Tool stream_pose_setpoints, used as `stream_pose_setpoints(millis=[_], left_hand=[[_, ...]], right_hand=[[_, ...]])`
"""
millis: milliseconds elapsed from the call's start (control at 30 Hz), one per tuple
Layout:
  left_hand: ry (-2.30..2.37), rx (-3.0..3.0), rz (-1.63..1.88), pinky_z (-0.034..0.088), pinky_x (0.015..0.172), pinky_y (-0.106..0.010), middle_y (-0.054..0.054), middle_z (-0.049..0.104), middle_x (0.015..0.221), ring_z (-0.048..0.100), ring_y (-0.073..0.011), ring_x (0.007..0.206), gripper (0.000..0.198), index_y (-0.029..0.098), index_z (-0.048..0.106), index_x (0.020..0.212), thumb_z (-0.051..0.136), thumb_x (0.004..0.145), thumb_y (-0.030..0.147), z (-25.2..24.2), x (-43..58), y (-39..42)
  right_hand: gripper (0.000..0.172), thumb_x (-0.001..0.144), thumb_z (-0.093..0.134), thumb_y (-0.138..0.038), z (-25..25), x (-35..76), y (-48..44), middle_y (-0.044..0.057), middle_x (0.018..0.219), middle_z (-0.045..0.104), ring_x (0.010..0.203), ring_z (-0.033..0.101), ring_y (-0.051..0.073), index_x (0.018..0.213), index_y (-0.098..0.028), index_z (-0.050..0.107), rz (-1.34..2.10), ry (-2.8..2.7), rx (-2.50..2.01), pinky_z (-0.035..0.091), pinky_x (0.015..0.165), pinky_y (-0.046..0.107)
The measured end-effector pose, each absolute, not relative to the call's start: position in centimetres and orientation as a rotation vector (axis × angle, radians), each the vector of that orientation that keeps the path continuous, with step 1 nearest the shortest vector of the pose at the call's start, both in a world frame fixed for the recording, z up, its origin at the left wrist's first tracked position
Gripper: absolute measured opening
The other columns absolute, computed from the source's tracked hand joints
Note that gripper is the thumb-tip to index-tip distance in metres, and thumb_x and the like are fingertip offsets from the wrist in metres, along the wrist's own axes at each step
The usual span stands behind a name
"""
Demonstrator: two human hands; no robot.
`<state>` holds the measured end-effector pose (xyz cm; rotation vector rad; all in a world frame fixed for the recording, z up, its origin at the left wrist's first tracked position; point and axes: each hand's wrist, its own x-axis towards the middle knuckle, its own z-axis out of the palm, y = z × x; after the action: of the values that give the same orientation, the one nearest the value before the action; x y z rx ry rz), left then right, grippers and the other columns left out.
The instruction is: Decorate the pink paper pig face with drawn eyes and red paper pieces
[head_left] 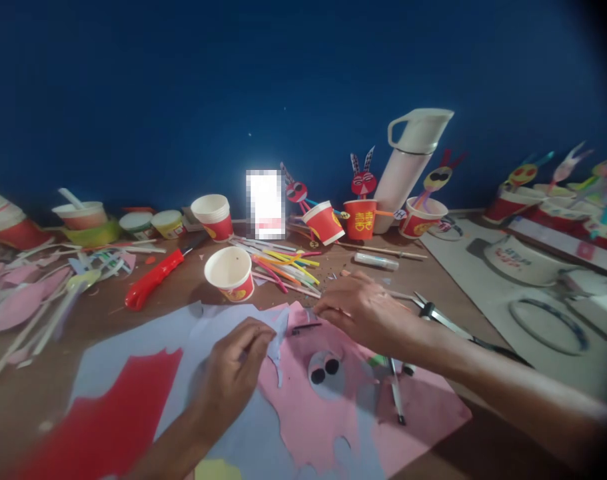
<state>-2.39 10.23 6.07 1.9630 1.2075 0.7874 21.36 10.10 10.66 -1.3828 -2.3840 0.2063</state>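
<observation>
- a red sheet (113, 413) lies closest, low on the left, on top of a big pale blue sheet (133, 353).
- a pink sheet (333, 420) lies to the right of them on the brown table (103, 313).
- a pen (397, 397) lies on the right part of the pink sheet.
- two black and white eyes (326, 370) sit on the pink sheet, between the two arms.
- the left hand (233, 363) has its fingers curled and pinches a pale blue scrap (278, 337) with thumb and fingers. the scrap lies over the left edge of the pink sheet.
- a little black strip (306, 328) lies just beside the scrap, between the hands.
- the right hand (366, 310) lies low with its fingers close together, and the tips press on the top edge of the pink sheet. whether it holds anything cannot be told.
- scissors (443, 320) lie just behind the right wrist.
- a paper cup (230, 273) stands up behind the left hand, with a red cutter (150, 283) to its left and bright straws (283, 263) to its right.
- far back, cups with bunny faces (360, 217) and a white jug (410, 163) stand by the blue wall (183, 87).
</observation>
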Motion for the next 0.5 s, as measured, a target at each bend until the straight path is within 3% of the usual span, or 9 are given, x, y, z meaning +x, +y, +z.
stream_pose_setpoints(millis=[100,233,333,500], left_hand=[[1.232,2.01,0.861,0.04,0.074,-0.019,0.003,0.06,0.084,0.056,-0.0113,0.08,0.013,0.022,0.059,0.081,0.049,0.088,0.027,6.3,-2.7,10.8],[1.372,2.144,0.79,0.033,0.053,-0.02,0.007,0.038,0.054,0.04,-0.0085,0.052,0.034,0.02,0.041,0.056,0.051,0.085,0.034,6.4,-3.4,10.9],[1.491,2.183,0.735,0.029,0.047,-0.021,0.007,0.027,0.051,0.031,-0.0084,0.048,0.04,0.02,0.037,0.054,0.048,0.086,0.041,6.3,-3.6,10.8],[1.541,2.167,0.792,0.03,0.046,-0.02,0.007,0.029,0.05,0.033,-0.0088,0.047,0.039,0.02,0.04,0.055,0.046,0.086,0.044,6.7,-3.5,10.9]], right_hand=[[0.02,0.085,0.058,-0.022,11.1,22.5,9.2,-0.002,0.065,0.064,0.065,0.056,0.013,0.066,-0.019,0.064,0.153,-2.281,-1.506,0.034,0.068,0.027],[0.037,0.087,0.056,-0.031,10.1,25.4,6.4,-0.003,0.049,0.053,0.05,0.046,0.012,0.052,-0.018,0.055,0.156,-2.172,-1.689,0.03,0.053,0.026],[0.027,0.088,0.056,-0.033,8.8,27.3,4.3,-0.002,0.058,0.062,0.057,0.054,0.013,0.065,-0.019,0.063,0.23,-2.141,-1.762,0.036,0.06,0.025],[0.016,0.089,0.054,-0.027,7.9,29.5,1.8,0.001,0.08,0.071,0.074,0.062,0.017,0.082,-0.021,0.067,0.187,-2.05,-1.882,0.038,0.075,0.03]])
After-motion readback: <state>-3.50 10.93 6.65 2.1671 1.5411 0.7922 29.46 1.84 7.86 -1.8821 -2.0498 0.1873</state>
